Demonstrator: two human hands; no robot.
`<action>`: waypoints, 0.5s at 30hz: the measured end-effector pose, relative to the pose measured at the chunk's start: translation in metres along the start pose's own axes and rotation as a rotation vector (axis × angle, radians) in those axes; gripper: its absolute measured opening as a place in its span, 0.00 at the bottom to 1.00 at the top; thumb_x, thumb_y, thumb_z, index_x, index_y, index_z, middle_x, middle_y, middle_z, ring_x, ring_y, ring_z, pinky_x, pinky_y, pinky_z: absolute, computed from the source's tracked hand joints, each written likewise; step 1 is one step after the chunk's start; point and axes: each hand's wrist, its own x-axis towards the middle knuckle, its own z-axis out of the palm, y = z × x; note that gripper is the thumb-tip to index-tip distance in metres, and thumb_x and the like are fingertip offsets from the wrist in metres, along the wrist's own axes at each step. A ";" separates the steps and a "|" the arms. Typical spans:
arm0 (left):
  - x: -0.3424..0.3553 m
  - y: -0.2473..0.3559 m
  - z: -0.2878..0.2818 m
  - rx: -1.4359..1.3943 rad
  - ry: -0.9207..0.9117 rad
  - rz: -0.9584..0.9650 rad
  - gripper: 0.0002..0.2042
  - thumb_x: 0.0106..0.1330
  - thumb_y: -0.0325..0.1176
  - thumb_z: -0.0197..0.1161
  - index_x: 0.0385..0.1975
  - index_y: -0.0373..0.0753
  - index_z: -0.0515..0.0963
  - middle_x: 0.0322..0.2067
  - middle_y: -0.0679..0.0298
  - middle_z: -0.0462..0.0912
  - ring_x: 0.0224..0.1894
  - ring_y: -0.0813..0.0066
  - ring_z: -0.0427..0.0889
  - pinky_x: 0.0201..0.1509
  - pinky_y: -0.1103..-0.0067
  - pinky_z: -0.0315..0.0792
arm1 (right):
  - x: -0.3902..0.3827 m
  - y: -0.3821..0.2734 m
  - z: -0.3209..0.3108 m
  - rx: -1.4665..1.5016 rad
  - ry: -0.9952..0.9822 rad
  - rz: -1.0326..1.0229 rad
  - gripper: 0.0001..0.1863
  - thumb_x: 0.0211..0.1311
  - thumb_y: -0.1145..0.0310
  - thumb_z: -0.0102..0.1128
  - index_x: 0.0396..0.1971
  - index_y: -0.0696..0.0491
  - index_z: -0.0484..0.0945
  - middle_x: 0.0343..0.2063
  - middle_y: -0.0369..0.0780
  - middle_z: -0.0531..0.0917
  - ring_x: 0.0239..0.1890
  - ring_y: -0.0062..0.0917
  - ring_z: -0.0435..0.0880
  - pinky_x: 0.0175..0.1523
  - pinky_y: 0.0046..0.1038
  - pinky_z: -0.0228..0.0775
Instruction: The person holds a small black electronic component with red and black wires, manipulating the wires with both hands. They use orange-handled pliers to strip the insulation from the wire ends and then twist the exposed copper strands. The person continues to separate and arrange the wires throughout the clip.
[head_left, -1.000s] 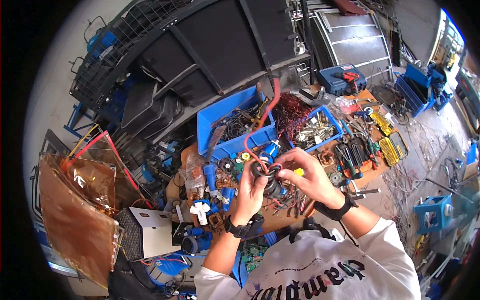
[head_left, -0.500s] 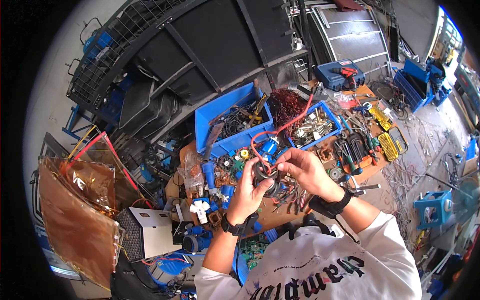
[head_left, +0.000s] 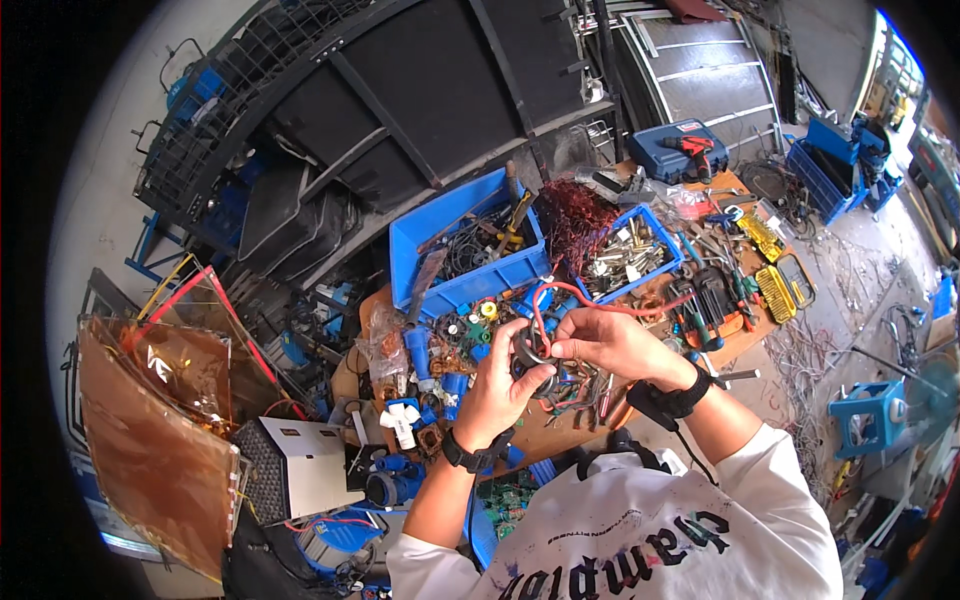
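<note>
Both hands work on a dark ring-shaped part (head_left: 530, 354) over the cluttered bench. My left hand (head_left: 500, 390) is closed round its left side, thumb across the front. My right hand (head_left: 620, 350) grips its right side where a red wire (head_left: 570, 287) passes in, fingers curled and thumb pressed there. The wire rises in a loop and trails to the right above my right hand. Small plastic and metal parts, blue fittings (head_left: 420, 355) and a white fitting (head_left: 400, 422) lie around my hands.
Behind sit a blue crate (head_left: 420, 280) of cables, a blue tray (head_left: 610, 295) of metal parts and a tangled red wire heap (head_left: 575, 210). Right are tools, yellow cases (head_left: 775, 300), a red drill (head_left: 700, 150) and a blue stool (head_left: 865, 425). Brown sheets (head_left: 150, 430) stand at left.
The red wire's long end has swung from above the ring down to the right, now a lower loop above my right hand. Both hands keep holding the ring, shifted slightly.
</note>
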 end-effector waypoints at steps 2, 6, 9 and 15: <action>-0.002 -0.001 0.000 0.016 -0.012 -0.035 0.30 0.62 0.42 0.66 0.57 0.36 0.61 0.39 0.55 0.81 0.42 0.67 0.82 0.46 0.74 0.73 | 0.001 0.001 -0.002 -0.021 -0.030 -0.003 0.11 0.63 0.63 0.62 0.32 0.58 0.78 0.28 0.33 0.81 0.33 0.16 0.75 0.41 0.24 0.69; -0.001 0.000 -0.001 0.053 -0.002 -0.005 0.30 0.61 0.42 0.66 0.57 0.36 0.61 0.39 0.56 0.81 0.42 0.67 0.81 0.46 0.74 0.73 | 0.002 0.002 0.000 0.048 -0.024 -0.014 0.10 0.63 0.65 0.61 0.31 0.58 0.78 0.27 0.33 0.80 0.33 0.15 0.75 0.41 0.23 0.69; 0.001 0.001 0.000 0.039 0.008 -0.012 0.29 0.62 0.42 0.66 0.57 0.36 0.61 0.39 0.56 0.81 0.42 0.68 0.81 0.46 0.74 0.73 | 0.002 0.004 0.003 0.128 -0.005 0.002 0.08 0.64 0.67 0.60 0.30 0.56 0.77 0.27 0.31 0.80 0.33 0.13 0.74 0.41 0.21 0.68; 0.000 -0.005 0.002 -0.056 0.024 -0.058 0.28 0.64 0.43 0.64 0.57 0.35 0.61 0.39 0.59 0.80 0.42 0.72 0.79 0.47 0.76 0.71 | 0.006 0.011 0.003 0.269 -0.011 0.071 0.06 0.64 0.69 0.58 0.29 0.54 0.75 0.28 0.30 0.79 0.32 0.11 0.73 0.39 0.18 0.66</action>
